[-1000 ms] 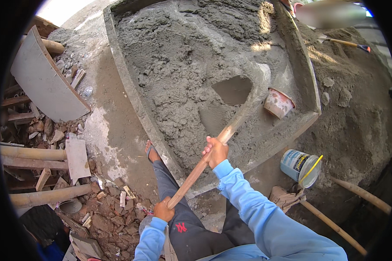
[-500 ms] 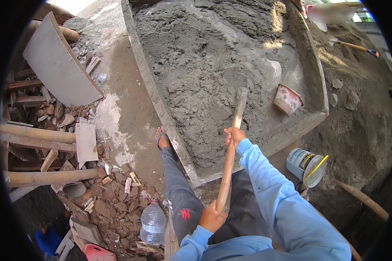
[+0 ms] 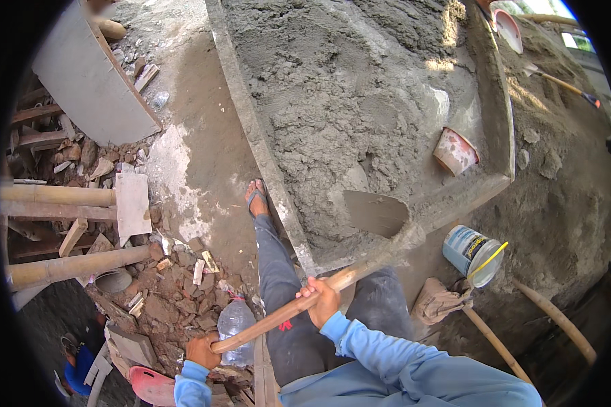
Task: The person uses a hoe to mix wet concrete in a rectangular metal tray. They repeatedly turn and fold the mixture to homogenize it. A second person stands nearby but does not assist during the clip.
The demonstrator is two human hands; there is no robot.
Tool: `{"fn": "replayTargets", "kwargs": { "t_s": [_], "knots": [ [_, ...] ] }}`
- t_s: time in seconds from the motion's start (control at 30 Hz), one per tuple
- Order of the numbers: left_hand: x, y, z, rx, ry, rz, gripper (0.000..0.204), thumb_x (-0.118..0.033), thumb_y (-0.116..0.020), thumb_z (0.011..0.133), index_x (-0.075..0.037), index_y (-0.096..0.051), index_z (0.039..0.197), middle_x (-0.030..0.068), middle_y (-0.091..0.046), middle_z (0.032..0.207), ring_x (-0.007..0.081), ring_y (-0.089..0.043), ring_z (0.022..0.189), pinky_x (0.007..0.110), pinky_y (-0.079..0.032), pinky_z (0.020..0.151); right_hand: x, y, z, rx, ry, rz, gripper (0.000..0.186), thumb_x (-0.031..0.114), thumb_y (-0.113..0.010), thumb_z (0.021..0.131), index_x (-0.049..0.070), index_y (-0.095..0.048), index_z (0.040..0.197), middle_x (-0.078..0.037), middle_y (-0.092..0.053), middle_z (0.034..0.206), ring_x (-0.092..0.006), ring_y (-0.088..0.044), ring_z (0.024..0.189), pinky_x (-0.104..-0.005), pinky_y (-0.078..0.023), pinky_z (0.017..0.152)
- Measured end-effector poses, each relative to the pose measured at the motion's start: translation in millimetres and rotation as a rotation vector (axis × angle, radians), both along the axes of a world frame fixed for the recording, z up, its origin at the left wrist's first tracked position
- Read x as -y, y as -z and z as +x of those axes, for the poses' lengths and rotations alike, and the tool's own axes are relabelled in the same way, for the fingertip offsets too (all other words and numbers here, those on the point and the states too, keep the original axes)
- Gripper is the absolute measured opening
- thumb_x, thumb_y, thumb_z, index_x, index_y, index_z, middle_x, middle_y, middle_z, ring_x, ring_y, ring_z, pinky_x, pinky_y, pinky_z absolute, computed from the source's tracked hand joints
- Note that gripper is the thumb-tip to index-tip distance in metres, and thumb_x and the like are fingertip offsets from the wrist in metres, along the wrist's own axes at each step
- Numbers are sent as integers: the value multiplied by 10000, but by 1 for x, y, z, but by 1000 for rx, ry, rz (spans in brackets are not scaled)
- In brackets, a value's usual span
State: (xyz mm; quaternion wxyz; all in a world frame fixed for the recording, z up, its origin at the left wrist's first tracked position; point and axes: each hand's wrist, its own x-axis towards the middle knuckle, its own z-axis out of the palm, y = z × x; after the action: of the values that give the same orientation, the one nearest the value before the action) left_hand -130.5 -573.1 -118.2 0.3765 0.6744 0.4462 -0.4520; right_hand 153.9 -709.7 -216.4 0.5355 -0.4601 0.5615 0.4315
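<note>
Both my hands grip the wooden handle of a hoe point(image 3: 271, 317), which slants up to the right across my legs. Near the handle's end is my left hand point(image 3: 202, 349), closed round it. Farther up, my right hand point(image 3: 321, 302) wraps the shaft in front of my thighs. The wide, mortar-smeared blade point(image 3: 377, 211) shows at the near side of the mixing trough, against the wet grey mortar point(image 3: 332, 115). Whether its lower edge is in the mortar is hard to tell. A concrete-coated rim point(image 3: 248, 129) bounds the trough.
A mortar-stained pink bucket point(image 3: 457, 151) leans inside the trough's right corner. Outside stand a white pail point(image 3: 470, 254) with a yellow handle and a second hoe point(image 3: 443, 303). On the left lie rubble point(image 3: 176, 319), bamboo poles point(image 3: 68, 197), a grey board point(image 3: 91, 74) and a plastic bottle point(image 3: 236, 322).
The hoe has been drawn back toward me and its blade has come into sight. The handle now slants left, my left hand moving out left and my right hand coming down nearer my body.
</note>
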Motion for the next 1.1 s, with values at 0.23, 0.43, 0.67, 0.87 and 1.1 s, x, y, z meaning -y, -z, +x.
{"fn": "replayTargets", "kwargs": {
  "t_s": [0.23, 0.43, 0.67, 0.87, 1.1],
  "knots": [
    [57, 50, 94, -18, -100, 192, 246, -140, -637, 689, -143, -726, 918, 207, -679, 798, 408, -661, 791, 493, -529, 722, -16, 180, 83, -65, -175, -51, 67, 55, -584, 783, 43, -545, 730, -26, -431, 566, -171, -428, 462, -384, -418, 455],
    [115, 90, 227, 397, -86, -248, 402, -193, -692, 781, -60, -565, 1139, 258, -663, 858, 468, -631, 864, 505, -505, 751, 44, 78, 249, 336, -189, -41, 64, 46, -551, 785, 27, -526, 840, -9, -409, 631, -127, -401, 484, -333, -408, 467],
    [171, 76, 283, 308, -336, -350, 410, -181, -665, 750, -5, -545, 1101, 324, -637, 947, 495, -600, 946, 542, -479, 834, 83, 185, 277, 191, -492, -163, 63, 57, -508, 809, 9, -545, 793, -22, -460, 577, -130, -430, 442, -330, -432, 427],
    [116, -39, 213, 225, -243, -319, 401, -186, -665, 719, 2, -570, 1060, 302, -638, 892, 481, -616, 901, 514, -489, 801, 112, 150, 141, -92, -204, 70, 69, 87, -493, 850, 42, -508, 800, 6, -398, 575, -119, -404, 465, -333, -418, 471],
    [-51, 8, 48, 179, 359, -262, 223, -162, -657, 751, -156, -592, 964, 175, -653, 752, 413, -641, 772, 514, -498, 678, 40, 23, 28, 47, 97, 100, 118, 101, -668, 796, 77, -560, 755, -48, -523, 682, -210, -532, 669, -408, -479, 730]
  ]
}}
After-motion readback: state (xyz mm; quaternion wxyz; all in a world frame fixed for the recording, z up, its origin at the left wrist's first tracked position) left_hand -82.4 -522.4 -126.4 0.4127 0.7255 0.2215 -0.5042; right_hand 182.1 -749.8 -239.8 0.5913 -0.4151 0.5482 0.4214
